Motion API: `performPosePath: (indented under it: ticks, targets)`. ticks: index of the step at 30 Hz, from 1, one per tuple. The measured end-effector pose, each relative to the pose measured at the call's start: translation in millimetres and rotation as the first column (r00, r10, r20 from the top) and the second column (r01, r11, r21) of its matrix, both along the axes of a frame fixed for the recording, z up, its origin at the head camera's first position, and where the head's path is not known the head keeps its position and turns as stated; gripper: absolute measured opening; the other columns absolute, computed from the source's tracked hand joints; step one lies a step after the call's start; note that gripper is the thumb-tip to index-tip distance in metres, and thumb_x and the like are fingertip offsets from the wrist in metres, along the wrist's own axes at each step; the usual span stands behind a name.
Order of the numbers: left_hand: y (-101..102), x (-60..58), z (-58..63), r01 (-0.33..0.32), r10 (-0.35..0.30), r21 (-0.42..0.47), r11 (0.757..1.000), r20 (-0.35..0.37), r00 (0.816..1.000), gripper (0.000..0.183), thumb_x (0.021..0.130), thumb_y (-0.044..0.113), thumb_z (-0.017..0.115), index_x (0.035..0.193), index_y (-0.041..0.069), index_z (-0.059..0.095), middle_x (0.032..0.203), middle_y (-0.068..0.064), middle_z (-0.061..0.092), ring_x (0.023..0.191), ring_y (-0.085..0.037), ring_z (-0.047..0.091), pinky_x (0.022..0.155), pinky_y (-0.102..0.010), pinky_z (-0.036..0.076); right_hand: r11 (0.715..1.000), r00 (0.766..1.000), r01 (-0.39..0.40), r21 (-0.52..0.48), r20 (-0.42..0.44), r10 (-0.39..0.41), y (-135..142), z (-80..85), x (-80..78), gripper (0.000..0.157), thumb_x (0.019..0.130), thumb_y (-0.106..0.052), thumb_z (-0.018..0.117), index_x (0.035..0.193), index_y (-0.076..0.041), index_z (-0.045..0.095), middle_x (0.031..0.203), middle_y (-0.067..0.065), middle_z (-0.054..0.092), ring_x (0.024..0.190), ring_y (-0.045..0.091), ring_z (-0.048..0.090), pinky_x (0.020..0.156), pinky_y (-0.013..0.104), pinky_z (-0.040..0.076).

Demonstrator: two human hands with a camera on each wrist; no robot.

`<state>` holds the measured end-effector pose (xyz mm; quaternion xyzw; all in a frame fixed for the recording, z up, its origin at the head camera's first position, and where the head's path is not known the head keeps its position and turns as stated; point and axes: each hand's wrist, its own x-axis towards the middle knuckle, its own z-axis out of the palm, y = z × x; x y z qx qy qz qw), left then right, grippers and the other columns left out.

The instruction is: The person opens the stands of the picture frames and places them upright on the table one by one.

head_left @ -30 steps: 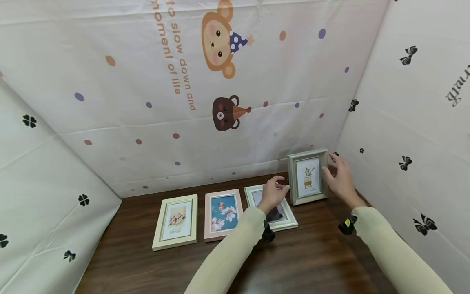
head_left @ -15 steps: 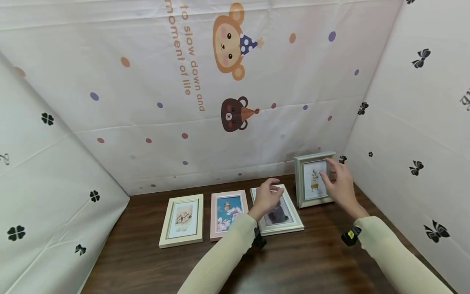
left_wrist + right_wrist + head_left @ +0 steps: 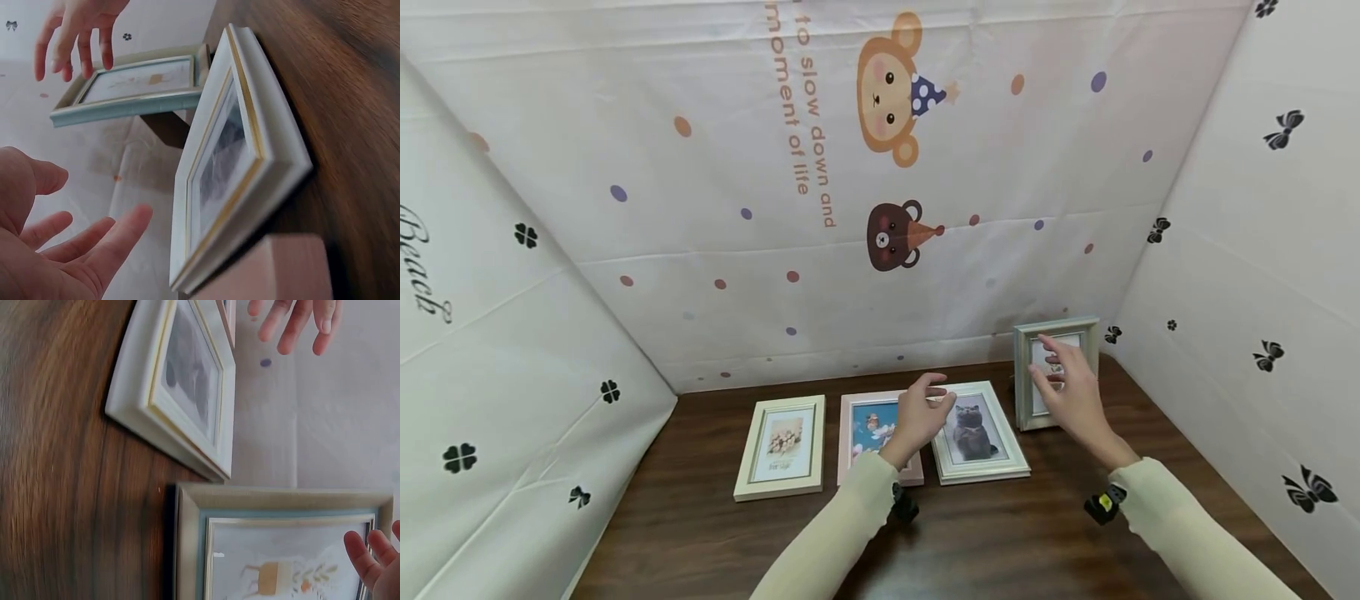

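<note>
My left hand (image 3: 919,417) hovers with loosely bent fingers above the pink frame (image 3: 845,433) and the left edge of the white frame (image 3: 994,475), which shows a grey cat. Nothing is between its fingers. The right hand (image 3: 1072,400), also holding nothing, hangs relaxed before a grey-green picture frame (image 3: 1022,375) and overlaps it in the head view. That frame stands upright near the back wall, and a dark stand leg (image 3: 165,128) props it from behind in the left wrist view. Its picture, a potted plant (image 3: 269,578), shows in the right wrist view.
A cream frame (image 3: 743,475) with a flower picture lies at the left end of the row on the dark wooden table (image 3: 992,542). Printed cloth walls enclose the back (image 3: 715,317), the left (image 3: 497,358) and the right (image 3: 1217,292).
Both hands have moved left, away from the standing frame. The right fingers have left its right edge, and the cat picture has come into view. The head view has shifted slightly left.
</note>
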<state>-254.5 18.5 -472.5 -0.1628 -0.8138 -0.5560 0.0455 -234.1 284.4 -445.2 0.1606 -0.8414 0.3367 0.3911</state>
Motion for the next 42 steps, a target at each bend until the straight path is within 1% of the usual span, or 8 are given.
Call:
performPosePath:
  ticks: [4,9,20,27,32,37,40,42]
  targets:
    - [-11,4.3,-3.7,-0.012,0.012,0.01,1.0,-0.002,1.0,0.038,0.1,0.022,0.07,0.135,0.012,0.063,0.117,-0.014,0.073,0.089,-0.018,0.074,0.068,-0.029,0.06,1.0,1.0,-0.02,0.021,0.006,0.02,-9,-5.4,1.7,0.058,0.09,0.004,0.073,0.144,0.0,0.054,0.128,0.023,0.059,0.101,0.039,0.063,0.069,0.046,0.059]
    - [-20,8.5,-4.1,-0.021,0.021,0.005,1.0,0.0,1.0,0.037,0.1,0.023,0.069,0.135,0.012,0.063,0.117,-0.015,0.072,0.094,-0.021,0.074,0.073,-0.03,0.06,0.998,0.999,-0.042,0.04,0.007,0.042,-16,-12.7,3.8,0.058,0.089,0.003,0.075,0.143,0.003,0.054,0.128,0.023,0.059,0.102,0.039,0.064,0.067,0.049,0.059]
    - [-24,8.8,-10.1,-0.042,0.041,0.024,0.999,0.034,0.999,0.036,0.099,0.021,0.07,0.133,0.01,0.063,0.115,-0.016,0.072,0.093,-0.023,0.075,0.067,-0.028,0.06,0.996,0.997,-0.075,0.053,0.04,0.073,-22,-22.2,3.1,0.059,0.091,0.003,0.073,0.146,0.001,0.051,0.128,0.023,0.058,0.099,0.036,0.062,0.065,0.049,0.06]
    - [-27,8.7,-8.7,-0.052,0.053,-0.026,0.998,0.033,0.998,0.037,0.099,0.022,0.07,0.133,0.01,0.062,0.112,-0.015,0.073,0.084,-0.018,0.074,0.067,-0.029,0.06,0.989,0.988,-0.093,0.115,0.137,0.077,-26,-18.3,5.0,0.062,0.093,-0.002,0.074,0.148,0.002,0.048,0.13,0.025,0.058,0.096,0.038,0.062,0.065,0.048,0.058]
    - [-30,7.3,-1.2,-0.046,0.054,-0.097,0.994,0.077,0.996,0.044,0.1,0.022,0.069,0.14,0.008,0.056,0.104,-0.016,0.072,0.058,-0.017,0.068,0.05,-0.028,0.056,0.964,0.953,-0.137,0.226,0.296,0.066,-30,-6.1,4.6,0.064,0.097,-0.009,0.071,0.152,0.003,0.041,0.129,0.027,0.06,0.088,0.036,0.065,0.067,0.047,0.055]
    - [-29,3.6,3.6,-0.011,0.048,-0.219,0.976,0.164,0.985,0.053,0.101,0.027,0.067,0.146,0.006,0.048,0.078,-0.009,0.068,0.048,-0.021,0.066,0.044,-0.031,0.054,0.944,0.885,-0.166,0.285,0.465,0.015,-33,2.8,2.6,0.062,0.098,-0.013,0.069,0.152,0.004,0.041,0.13,0.029,0.062,0.072,0.028,0.065,0.061,0.043,0.053]
    - [-27,1.3,4.6,0.017,0.039,-0.268,0.963,0.199,0.979,0.055,0.102,0.029,0.066,0.148,0.005,0.046,0.069,-0.007,0.062,0.05,-0.023,0.068,0.043,-0.033,0.055,0.934,0.839,-0.178,0.31,0.543,-0.02,-36,4.4,0.7,0.06,0.099,-0.015,0.069,0.149,0.005,0.043,0.13,0.03,0.063,0.076,0.032,0.069,0.063,0.044,0.055]
    - [-25,-0.1,3.8,0.028,0.033,-0.285,0.958,0.21,0.977,0.055,0.102,0.029,0.065,0.148,0.005,0.046,0.071,-0.009,0.061,0.052,-0.023,0.068,0.043,-0.033,0.055,0.924,0.816,-0.181,0.337,0.576,-0.051,-39,3.2,-0.4,0.059,0.099,-0.017,0.068,0.148,0.007,0.044,0.128,0.031,0.064,0.09,0.037,0.071,0.07,0.047,0.057]
